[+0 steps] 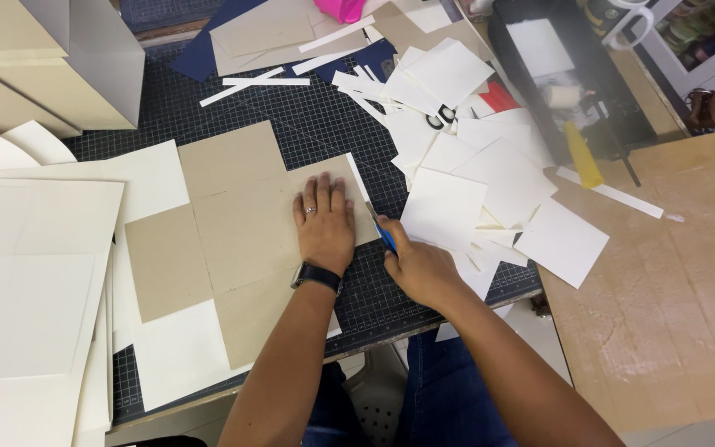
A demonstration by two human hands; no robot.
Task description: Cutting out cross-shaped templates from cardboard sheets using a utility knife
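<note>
Head view: I'd keep my flat, released left hand [324,222] pinning the grey card [251,217] while my right hand [418,263], grasping the blue cutter [383,233], draws steadily along its edge.

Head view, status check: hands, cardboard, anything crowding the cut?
Left hand flat on grey cardboard. Right hand grips blue knife at the cardboard's right edge. White paper pile close beside the right hand.

greyboard [242,215]: matt card | cutting mat [316,124]: matt, gridded | table [664,314]: wood

Bare forearms; black wristwatch [317,276], finger ring [309,210], blue jeans [457,397].
</note>
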